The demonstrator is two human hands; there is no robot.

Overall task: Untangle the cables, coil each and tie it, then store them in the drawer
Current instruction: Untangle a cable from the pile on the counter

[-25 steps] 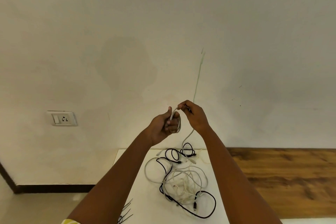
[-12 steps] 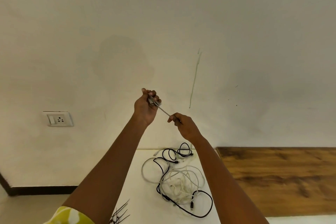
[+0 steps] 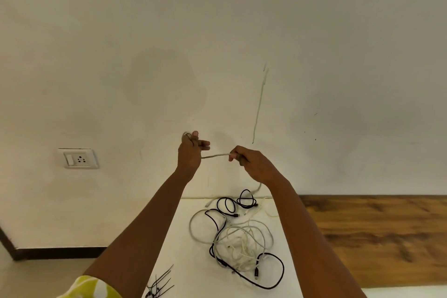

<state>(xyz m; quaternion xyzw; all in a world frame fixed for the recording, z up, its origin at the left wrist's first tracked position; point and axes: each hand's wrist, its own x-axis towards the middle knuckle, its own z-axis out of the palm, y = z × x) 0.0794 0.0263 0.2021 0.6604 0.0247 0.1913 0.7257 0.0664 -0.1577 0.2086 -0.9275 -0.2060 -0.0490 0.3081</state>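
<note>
A grey-white cable [image 3: 216,155] stretches between my two raised hands in front of the wall. My left hand [image 3: 191,151] grips a small coil of it, loops showing above the fingers. My right hand [image 3: 251,163] pinches the same cable further along; below that hand it drops to the table. On the white table [image 3: 183,244] lies a tangle of white and black cables [image 3: 238,239], with one black loop [image 3: 271,271] spreading toward the front.
Several black cable ties [image 3: 160,282] lie at the table's near left edge. A wall socket [image 3: 78,158] sits low on the left wall. A wooden surface [image 3: 377,237] adjoins the table on the right.
My left hand dropped slightly and turned, my right hand moved out to the right, and the cable between them now runs nearly level instead of slanting.
</note>
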